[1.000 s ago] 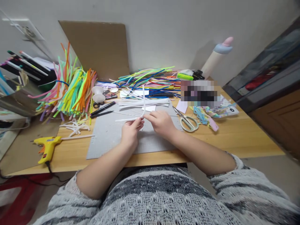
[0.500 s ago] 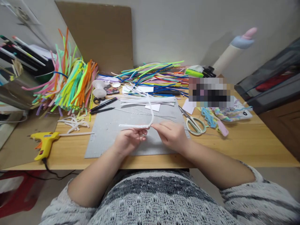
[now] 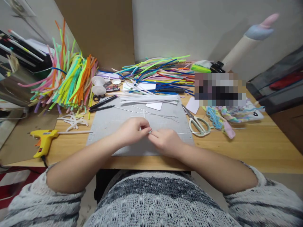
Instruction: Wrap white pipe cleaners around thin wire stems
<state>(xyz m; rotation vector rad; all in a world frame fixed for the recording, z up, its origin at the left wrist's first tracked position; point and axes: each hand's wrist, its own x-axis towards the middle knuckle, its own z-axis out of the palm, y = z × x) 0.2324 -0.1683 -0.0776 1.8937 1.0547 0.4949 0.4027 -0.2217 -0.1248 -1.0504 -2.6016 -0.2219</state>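
Observation:
My left hand (image 3: 133, 130) is closed in a pinch over the grey board, its thumb and fingertips meeting my right hand's fingers. A short end of white pipe cleaner (image 3: 144, 113) sticks up behind the left fingers; the rest of it is hidden by my hands. My right hand (image 3: 167, 142) is closed too, with its fingertips at the same joint. From behind it a thin straight metal wire (image 3: 186, 133) runs out to the right, passing over the scissors. Where the wire meets the pipe cleaner is covered by my fingers.
Green-handled scissors (image 3: 199, 126) lie right of the grey board (image 3: 101, 126). White pipe cleaners (image 3: 149, 99), loose wires and black pens (image 3: 104, 102) are at its far edge. A yellow glue gun (image 3: 44, 140) lies left. Bundled coloured pipe cleaners (image 3: 71, 82) stand behind it.
My left hand has turned from palm-up to over the top, fingers now covering most of the white pipe cleaner. My right hand has lowered slightly. The view has shifted a little.

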